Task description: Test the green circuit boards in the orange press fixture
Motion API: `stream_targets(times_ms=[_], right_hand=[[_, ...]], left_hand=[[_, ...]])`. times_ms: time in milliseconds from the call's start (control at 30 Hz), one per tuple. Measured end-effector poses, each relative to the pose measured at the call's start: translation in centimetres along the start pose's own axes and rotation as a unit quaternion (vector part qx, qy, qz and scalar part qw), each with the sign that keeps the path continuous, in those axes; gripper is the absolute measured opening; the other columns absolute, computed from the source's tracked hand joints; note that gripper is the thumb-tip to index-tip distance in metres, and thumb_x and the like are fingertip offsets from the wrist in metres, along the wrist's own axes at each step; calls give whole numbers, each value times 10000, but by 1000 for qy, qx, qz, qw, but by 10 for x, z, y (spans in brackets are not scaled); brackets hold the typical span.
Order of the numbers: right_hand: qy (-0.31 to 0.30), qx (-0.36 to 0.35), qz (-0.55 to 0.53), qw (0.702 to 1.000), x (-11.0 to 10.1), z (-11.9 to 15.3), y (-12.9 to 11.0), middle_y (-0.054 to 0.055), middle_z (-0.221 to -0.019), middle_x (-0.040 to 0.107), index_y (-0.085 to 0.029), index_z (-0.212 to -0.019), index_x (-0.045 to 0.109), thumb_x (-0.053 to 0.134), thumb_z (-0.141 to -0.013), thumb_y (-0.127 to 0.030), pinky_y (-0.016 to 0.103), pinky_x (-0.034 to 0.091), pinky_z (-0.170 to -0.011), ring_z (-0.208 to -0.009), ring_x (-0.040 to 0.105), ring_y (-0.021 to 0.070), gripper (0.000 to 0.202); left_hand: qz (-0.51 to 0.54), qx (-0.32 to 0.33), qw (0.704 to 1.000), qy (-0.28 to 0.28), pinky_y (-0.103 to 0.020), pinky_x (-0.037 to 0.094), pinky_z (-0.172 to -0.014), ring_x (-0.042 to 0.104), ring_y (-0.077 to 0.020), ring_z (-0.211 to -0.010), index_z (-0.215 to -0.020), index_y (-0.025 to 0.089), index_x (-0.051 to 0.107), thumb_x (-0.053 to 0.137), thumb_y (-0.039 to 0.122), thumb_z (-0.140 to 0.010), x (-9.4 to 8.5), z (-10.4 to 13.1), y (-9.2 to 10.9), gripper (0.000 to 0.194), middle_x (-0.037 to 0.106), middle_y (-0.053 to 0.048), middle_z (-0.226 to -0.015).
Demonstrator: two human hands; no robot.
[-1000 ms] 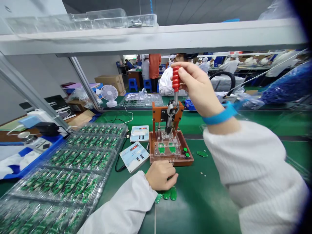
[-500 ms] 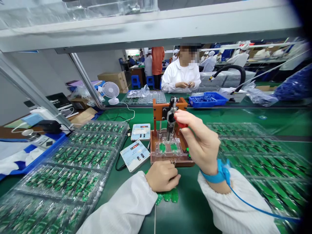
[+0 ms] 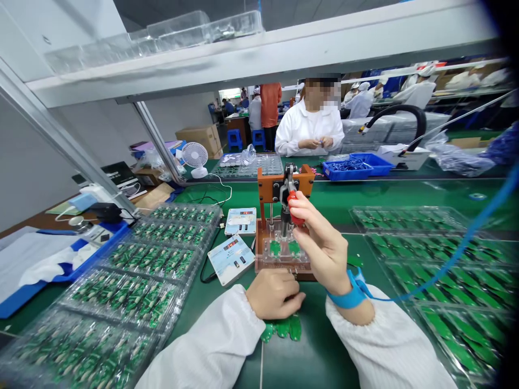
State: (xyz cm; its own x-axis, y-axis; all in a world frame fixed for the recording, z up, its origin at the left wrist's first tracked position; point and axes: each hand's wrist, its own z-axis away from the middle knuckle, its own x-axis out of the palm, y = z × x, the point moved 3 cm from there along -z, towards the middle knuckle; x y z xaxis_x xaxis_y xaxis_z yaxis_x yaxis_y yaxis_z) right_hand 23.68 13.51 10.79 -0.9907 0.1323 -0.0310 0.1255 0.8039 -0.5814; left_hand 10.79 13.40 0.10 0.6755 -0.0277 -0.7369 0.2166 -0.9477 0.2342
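My right hand (image 3: pixel 322 240) has its thumb and fingers closed round the red handle (image 3: pixel 295 208) of a toggle clamp. That clamp is mounted on a brown-framed test fixture (image 3: pixel 265 186). Two small green circuit boards (image 3: pixel 275 248) sit under the clear plate at the fixture's base, below the clamp's plunger. Just in front of the base rests my left hand (image 3: pixel 273 294), fingers curled inward; whatever they hold is hidden. Several loose green boards (image 3: pixel 284 328) lie on the green mat beside and partly beneath it. A blue wrist strap (image 3: pixel 346 292) circles my right wrist.
Two meter boxes (image 3: pixel 231 259) with red digits stand left of the fixture. Stacked clear trays of boards (image 3: pixel 150 270) fill the left side; more trays (image 3: pixel 441 275) lie right. A blue bin (image 3: pixel 348 166) and a co-worker (image 3: pixel 310 127) are across the bench. A shelf beam (image 3: pixel 243 59) crosses above.
My right hand has moved slightly down, and the red handle now points more steeply downward. My left hand stays by the fixture's base. The camera view has shifted a little.
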Motion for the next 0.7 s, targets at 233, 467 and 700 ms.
stream_targets(times_ms=[233,467,700], right_hand=[[-16,17,-17,1000,-3,-4,1,-45,-1421,627,-375,-1305,671,494,-970,-71,509,370,-1256,-1453,464,240,486],[-14,24,-41,999,-1,-5,4,-45,-1426,621,-382,-1291,676,508,-960,-63,498,392,-1240,-1463,448,222,489],[-6,16,-42,999,-1,-7,4,-41,-1391,646,-380,-1278,687,492,-973,-80,479,425,-1220,-1435,483,209,470]], left_hand=[[150,-126,974,-114,-250,439,-616,570,-119,-625,-650,169,576,758,307,-881,-10,-4,-7,325,614,22,-657],[305,-211,914,-165,-268,520,-776,670,-166,-799,-868,148,743,720,361,-914,-68,-14,-20,219,733,-59,-861],[-83,-390,864,-306,-408,425,-1116,508,-329,-1342,-1386,181,591,778,409,-810,-114,2,-120,647,545,-142,-1466]])
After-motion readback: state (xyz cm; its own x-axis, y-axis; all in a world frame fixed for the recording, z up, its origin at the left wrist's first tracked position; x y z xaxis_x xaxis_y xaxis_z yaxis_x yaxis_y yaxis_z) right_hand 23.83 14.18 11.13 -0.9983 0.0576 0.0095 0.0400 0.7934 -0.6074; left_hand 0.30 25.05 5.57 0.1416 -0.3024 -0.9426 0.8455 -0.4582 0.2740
